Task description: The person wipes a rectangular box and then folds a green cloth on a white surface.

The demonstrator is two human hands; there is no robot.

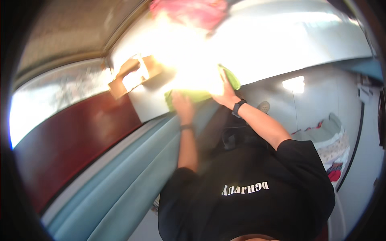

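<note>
A bright green cloth (203,95) lies at the near edge of a white surface, its middle washed out by strong glare. My left hand (183,106) is on the cloth's left part, its fingers blurred. To the right, my right hand (226,94) touches the cloth, with its thumb spread from its stretched fingers. A raised or folded green edge shows beside those fingers. A dark watch is on my right wrist and a dark band on my left.
An opened brown cardboard box (119,87) stands left on the white surface (149,103). Pink fabric (203,13) lies at the far side. Long light-blue cushions (116,193) run along the near left. A dark red panel (80,134) and window are beyond. Bedding (330,140) lies right.
</note>
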